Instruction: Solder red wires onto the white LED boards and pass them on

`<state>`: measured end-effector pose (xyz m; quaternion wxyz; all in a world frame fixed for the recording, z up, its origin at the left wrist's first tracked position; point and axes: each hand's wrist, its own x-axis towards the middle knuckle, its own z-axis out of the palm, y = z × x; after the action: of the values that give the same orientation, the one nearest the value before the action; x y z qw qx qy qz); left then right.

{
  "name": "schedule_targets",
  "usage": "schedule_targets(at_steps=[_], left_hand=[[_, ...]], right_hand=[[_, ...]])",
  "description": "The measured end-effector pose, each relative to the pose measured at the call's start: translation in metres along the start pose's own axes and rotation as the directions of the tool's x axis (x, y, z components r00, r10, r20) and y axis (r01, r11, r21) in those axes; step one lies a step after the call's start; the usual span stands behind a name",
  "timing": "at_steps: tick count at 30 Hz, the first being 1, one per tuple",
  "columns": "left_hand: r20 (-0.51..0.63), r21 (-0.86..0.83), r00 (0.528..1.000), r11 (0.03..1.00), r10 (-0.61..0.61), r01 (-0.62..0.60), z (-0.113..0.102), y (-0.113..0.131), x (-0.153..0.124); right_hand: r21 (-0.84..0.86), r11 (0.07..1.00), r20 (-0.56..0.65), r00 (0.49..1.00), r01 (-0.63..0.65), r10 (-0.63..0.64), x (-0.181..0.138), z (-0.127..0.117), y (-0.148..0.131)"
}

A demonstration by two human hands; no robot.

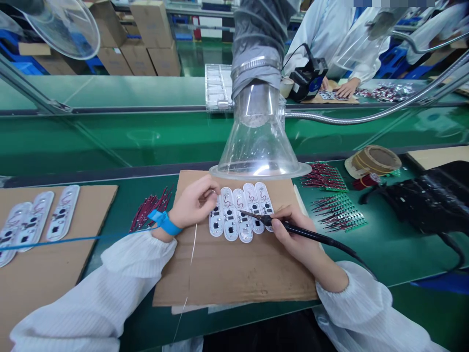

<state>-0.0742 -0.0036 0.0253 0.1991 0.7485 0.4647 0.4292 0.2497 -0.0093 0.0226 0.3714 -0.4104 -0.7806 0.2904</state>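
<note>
My right hand [296, 232] grips a black soldering iron [289, 226], its tip down on the middle one of several white oval circuit boards [245, 230] lying side by side on a cardboard sheet [234, 278]. With fingers pinched, my left hand [196, 201] is at the left end of the row, closed on a thin solder wire [193, 244] that trails down over the cardboard. A blue wrist strap [164, 222] circles my left wrist. The boards carry black chips and short red wires.
A clear fume hood [260, 146] hangs above the boards. Red wires [150, 208] lie left; green boards with wires [339, 212] lie right, near a tape roll [373, 161]. More white boards [63, 212] rest on cardboard at far left. Across the bench, a person's hands [346, 88] handle boards.
</note>
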Motion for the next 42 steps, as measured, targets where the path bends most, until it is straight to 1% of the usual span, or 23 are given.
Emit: schedule_targets(at_steps=[2, 4, 5, 6, 9, 11, 12, 13, 15, 17, 19, 22, 26, 31, 35, 38, 40, 42], left_hand=[[0.034, -0.083, 0.988, 0.984, -0.153, 0.155, -0.01, 0.001, 0.0], [0.101, -0.121, 0.956, 0.95, -0.276, 0.287, -0.021, 0.003, -0.002], [0.112, -0.127, 0.945, 0.939, -0.308, 0.321, -0.026, 0.003, -0.005], [0.097, -0.132, 0.942, 0.934, -0.323, 0.333, -0.031, 0.004, -0.008], [-0.025, -0.19, 0.95, 0.934, -0.312, 0.302, -0.033, 0.004, -0.02], [-0.037, -0.219, 0.952, 0.932, -0.303, 0.288, -0.028, 0.003, -0.028], [-0.028, -0.217, 0.953, 0.932, -0.302, 0.289, -0.025, 0.002, -0.031], [-0.022, -0.205, 0.953, 0.934, -0.302, 0.292, -0.022, 0.001, -0.033], [-0.029, -0.172, 0.952, 0.94, -0.304, 0.295, -0.017, 0.0, -0.035], [-0.047, -0.147, 0.952, 0.944, -0.304, 0.294, -0.014, 0.0, -0.035], [-0.026, -0.133, 0.956, 0.948, -0.293, 0.287, -0.013, 0.0, -0.035], [0.019, -0.12, 0.965, 0.958, -0.262, 0.262, -0.012, 0.0, -0.035], [0.037, -0.092, 0.973, 0.969, -0.228, 0.23, -0.012, 0.0, -0.035], [0.063, -0.056, 0.975, 0.975, -0.213, 0.216, -0.012, 0.0, -0.036], [0.073, -0.03, 0.977, 0.979, -0.201, 0.204, -0.011, 0.0, -0.035], [0.09, -0.014, 0.976, 0.979, -0.199, 0.201, -0.012, 0.001, -0.034], [0.082, -0.015, 0.976, 0.979, -0.2, 0.201, -0.013, 0.002, -0.034], [0.051, -0.023, 0.979, 0.979, -0.199, 0.2, -0.013, 0.003, -0.035]], right_hand=[[-0.006, 0.999, 0.07, 0.997, -0.038, 0.038, 0.006, -0.005, -0.005], [0.004, 0.998, 0.108, 0.993, -0.055, 0.054, 0.012, -0.011, -0.01], [0.021, 0.998, 0.105, 0.993, -0.056, 0.054, 0.015, -0.013, -0.013], [0.044, 0.998, 0.081, 0.995, -0.054, 0.051, 0.018, -0.014, -0.015], [0.144, 0.988, -0.062, 0.996, -0.048, 0.058, 0.021, -0.009, -0.017], [0.203, 0.978, -0.129, 0.989, -0.039, 0.066, 0.018, 0.0, -0.013], [0.22, 0.975, -0.14, 0.988, -0.035, 0.067, 0.016, 0.005, -0.01], [0.225, 0.974, -0.131, 0.989, -0.038, 0.069, 0.013, 0.009, -0.006], [0.208, 0.976, -0.075, 0.993, -0.069, 0.086, 0.006, 0.016, 0.003], [0.184, 0.977, -0.014, 0.994, -0.105, 0.11, 0.001, 0.02, 0.011], [0.168, 0.979, 0.016, 0.993, -0.117, 0.116, -0.001, 0.02, 0.014], [0.147, 0.985, 0.015, 0.996, -0.087, 0.086, 0.0, 0.019, 0.012], [0.115, 0.991, 0.027, 0.997, -0.072, 0.07, 0.004, 0.019, 0.008], [0.103, 0.994, 0.037, 0.998, -0.047, 0.043, 0.007, 0.02, 0.004], [0.087, 0.996, 0.023, 1.0, -0.019, 0.017, 0.01, 0.02, -0.002], [0.081, 0.996, 0.032, 0.999, -0.034, 0.031, 0.011, 0.018, -0.004], [0.078, 0.996, 0.04, 0.998, -0.051, 0.048, 0.009, 0.018, -0.003], [0.087, 0.995, 0.027, 0.998, -0.056, 0.053, 0.006, 0.018, 0.001]])
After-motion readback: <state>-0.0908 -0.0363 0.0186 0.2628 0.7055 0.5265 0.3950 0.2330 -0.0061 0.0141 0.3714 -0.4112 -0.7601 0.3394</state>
